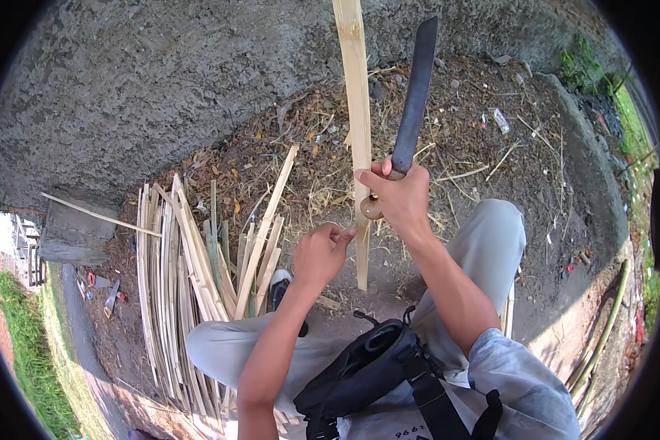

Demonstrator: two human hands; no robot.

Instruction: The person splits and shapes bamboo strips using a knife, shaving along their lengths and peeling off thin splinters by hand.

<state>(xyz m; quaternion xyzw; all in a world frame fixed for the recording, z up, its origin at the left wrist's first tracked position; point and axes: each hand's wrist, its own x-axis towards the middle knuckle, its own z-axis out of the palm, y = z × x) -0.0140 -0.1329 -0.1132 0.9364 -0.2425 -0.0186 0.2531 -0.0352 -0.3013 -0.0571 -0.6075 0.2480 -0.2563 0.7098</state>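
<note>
A long pale bamboo strip [358,110] stands lengthwise before me, its lower end between my knees. My right hand [405,199] is closed round the handle of a machete [414,95], whose dark blade points up and away, to the right of the strip. The thumb of that hand also lies against the strip. Lower down, my left hand [321,253] is closed, thumb and forefinger pinching at the strip's left edge. Whether a thin sliver is between those fingertips is too small to tell.
Many split bamboo strips [172,279] lie in a pile to my left, by my knee. A rough grey wall [198,73] rises ahead. Small tools, among them a hand saw [111,299], lie at far left. Dry shavings and litter cover the soil; bamboo poles [605,330] lie at right.
</note>
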